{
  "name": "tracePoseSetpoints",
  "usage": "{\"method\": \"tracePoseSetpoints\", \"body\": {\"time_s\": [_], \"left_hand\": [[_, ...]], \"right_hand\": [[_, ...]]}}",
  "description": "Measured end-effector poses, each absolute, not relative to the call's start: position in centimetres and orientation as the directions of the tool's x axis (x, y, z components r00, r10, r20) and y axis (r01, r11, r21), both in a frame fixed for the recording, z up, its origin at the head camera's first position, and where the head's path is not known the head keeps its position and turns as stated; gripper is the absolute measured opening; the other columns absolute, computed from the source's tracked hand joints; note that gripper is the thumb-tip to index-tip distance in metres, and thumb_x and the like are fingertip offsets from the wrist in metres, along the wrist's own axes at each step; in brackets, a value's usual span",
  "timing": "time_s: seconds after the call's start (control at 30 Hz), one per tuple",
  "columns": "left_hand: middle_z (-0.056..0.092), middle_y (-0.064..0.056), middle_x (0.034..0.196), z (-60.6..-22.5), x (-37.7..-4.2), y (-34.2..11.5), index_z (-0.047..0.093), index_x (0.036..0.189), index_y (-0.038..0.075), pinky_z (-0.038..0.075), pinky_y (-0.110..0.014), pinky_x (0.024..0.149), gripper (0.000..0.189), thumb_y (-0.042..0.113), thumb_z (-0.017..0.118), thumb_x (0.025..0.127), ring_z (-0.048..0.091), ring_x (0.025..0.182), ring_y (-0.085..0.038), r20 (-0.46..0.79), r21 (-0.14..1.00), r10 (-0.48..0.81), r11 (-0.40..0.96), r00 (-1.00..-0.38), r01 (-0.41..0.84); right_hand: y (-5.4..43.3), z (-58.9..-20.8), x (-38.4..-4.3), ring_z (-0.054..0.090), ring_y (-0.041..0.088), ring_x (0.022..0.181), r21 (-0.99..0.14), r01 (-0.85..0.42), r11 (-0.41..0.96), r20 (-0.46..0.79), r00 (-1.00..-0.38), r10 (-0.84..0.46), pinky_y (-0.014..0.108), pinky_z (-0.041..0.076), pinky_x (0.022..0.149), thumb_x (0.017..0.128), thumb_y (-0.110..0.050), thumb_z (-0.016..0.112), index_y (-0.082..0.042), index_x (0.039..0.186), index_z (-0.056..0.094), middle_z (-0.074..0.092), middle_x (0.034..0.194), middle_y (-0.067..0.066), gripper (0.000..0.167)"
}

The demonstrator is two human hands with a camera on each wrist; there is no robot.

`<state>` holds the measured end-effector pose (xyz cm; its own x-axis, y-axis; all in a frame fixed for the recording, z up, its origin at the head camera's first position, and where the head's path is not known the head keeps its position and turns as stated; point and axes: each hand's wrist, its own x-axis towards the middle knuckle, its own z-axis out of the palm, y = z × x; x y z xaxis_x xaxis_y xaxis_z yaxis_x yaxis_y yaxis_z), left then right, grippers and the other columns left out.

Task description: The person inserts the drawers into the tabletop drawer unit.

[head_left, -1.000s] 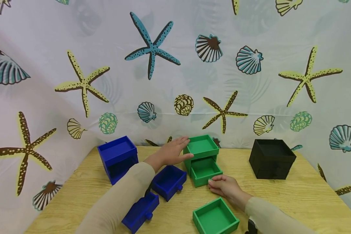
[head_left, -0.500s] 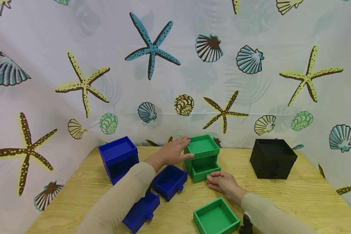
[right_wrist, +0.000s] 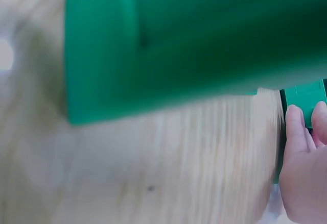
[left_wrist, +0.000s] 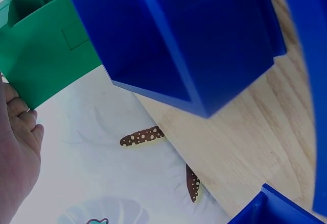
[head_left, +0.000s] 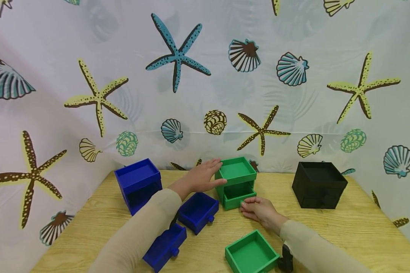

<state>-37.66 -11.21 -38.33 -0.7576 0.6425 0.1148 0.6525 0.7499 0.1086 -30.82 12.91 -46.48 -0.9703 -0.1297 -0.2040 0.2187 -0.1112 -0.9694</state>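
Note:
In the head view, the small green cabinet [head_left: 237,171] stands at the middle back. My left hand [head_left: 201,178] rests on its left side with fairly straight fingers; the left wrist view shows those fingertips [left_wrist: 25,113] by the cabinet's edge. A green drawer [head_left: 233,203] sits partly out of the lower slot. My right hand [head_left: 264,213] pinches this drawer's knob at the front, the fingers hiding most of it. A second green drawer [head_left: 252,253] lies on the table nearer me, loose, below the right hand. It looms blurred across the right wrist view.
A blue cabinet [head_left: 137,175] with a hollow front stands back left. Two blue drawers, one [head_left: 198,213] behind the other [head_left: 164,248], lie by my left forearm. A black cabinet [head_left: 319,185] stands back right. A printed curtain [head_left: 205,94] hangs behind the wooden table [head_left: 341,231].
The green drawer has slid deeper into the green cabinet, with my right hand moving back along with it. My left hand has stayed against the cabinet.

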Motion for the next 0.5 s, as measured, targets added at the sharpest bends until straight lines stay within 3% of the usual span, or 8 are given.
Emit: {"method": "tracePoseSetpoints", "body": {"time_s": [0.5], "left_hand": [[0.02,-0.011,0.159,-38.4,-37.68,-11.24,0.025,0.154,0.005,0.019,-0.045,0.116,0.079,0.058,0.043,0.098,0.018,0.145,-0.028,0.108,0.115,0.638,0.754,-0.763,0.647]], "right_hand": [[13.11,-45.85,-31.5,0.068,0.024,0.09,-0.976,0.217,-0.016,-0.212,-0.964,-0.162,0.035,0.057,0.081,0.095,0.002,0.06,0.01,0.11,0.057,0.066,0.103,0.021,0.017]]}}
